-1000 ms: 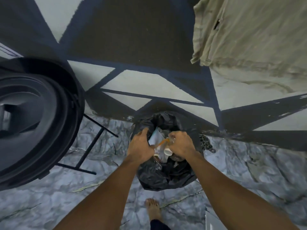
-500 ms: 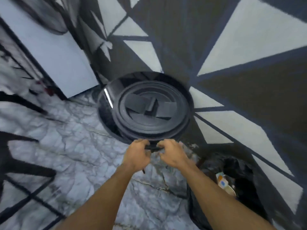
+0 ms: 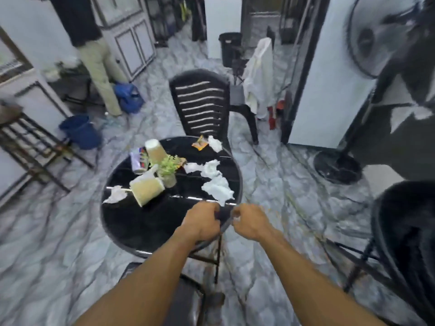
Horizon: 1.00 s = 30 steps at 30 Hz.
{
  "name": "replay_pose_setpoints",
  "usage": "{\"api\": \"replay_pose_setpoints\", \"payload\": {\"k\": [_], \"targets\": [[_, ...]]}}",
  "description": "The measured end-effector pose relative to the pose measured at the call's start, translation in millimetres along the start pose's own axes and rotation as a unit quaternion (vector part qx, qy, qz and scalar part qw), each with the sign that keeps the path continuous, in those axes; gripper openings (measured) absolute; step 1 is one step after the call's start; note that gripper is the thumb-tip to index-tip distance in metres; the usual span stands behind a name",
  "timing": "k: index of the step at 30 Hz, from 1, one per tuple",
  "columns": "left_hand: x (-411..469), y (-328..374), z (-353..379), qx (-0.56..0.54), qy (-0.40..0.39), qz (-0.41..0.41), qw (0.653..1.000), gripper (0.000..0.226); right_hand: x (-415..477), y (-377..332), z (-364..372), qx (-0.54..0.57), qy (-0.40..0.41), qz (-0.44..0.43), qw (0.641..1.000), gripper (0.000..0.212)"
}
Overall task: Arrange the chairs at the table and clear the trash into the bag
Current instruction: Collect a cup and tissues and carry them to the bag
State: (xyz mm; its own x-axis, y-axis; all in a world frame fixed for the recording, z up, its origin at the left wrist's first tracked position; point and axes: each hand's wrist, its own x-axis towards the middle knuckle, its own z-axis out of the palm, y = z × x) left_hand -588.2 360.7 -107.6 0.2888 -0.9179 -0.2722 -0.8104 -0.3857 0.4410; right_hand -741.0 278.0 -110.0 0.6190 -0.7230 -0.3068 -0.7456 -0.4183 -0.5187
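Note:
A round black table (image 3: pixel 146 227) stands in front of me. On it lie crumpled white tissues (image 3: pixel 217 188), two tipped paper cups (image 3: pixel 147 190), a drink can (image 3: pixel 137 161), an orange wrapper (image 3: pixel 199 144) and a small potted plant (image 3: pixel 168 171). A black slatted chair (image 3: pixel 202 107) stands at the table's far side. Over the near right rim, my left hand (image 3: pixel 202 222) and my right hand (image 3: pixel 250 223) are close together. Both pinch a small dark object (image 3: pixel 222 215), too blurred to identify. The trash bag is out of view.
A second dark seat (image 3: pixel 186 300) sits below my arms. Another round black table (image 3: pixel 404 234) is at the right, with a fan base (image 3: pixel 337 164) behind it. A person (image 3: pixel 98 67) stands at the upper left near a blue bucket (image 3: pixel 80 131). A black bin (image 3: pixel 230 48) stands far back.
My view has swung from the black bag by the wall to the littered table. My hands left the bag's opening and now hold a small dark object between them.

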Motion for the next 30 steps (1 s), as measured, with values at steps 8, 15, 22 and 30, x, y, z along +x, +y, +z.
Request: {"api": "replay_pose_setpoints", "payload": {"k": [8,15,22,30], "targets": [[20.4,-137.9,-45.9,-0.013,0.069,-0.136,0.988,0.05,109.7,-96.7,57.6,-0.014,-0.011,-0.064,0.998,0.03],[71.2,-192.2,-49.6,0.121,0.128,-0.117,0.977,0.056,165.4,-59.5,81.6,-0.163,0.005,0.022,0.986,0.057],[93.1,-207.6,-33.5,0.211,0.102,-0.176,0.956,0.083,170.4,-58.9,110.2,-0.119,-0.021,-0.021,0.992,0.045],[76.0,-182.9,-16.7,0.198,0.053,-0.152,0.967,0.067,163.9,-62.5,113.7,-0.004,-0.068,0.006,0.998,0.054]]}}
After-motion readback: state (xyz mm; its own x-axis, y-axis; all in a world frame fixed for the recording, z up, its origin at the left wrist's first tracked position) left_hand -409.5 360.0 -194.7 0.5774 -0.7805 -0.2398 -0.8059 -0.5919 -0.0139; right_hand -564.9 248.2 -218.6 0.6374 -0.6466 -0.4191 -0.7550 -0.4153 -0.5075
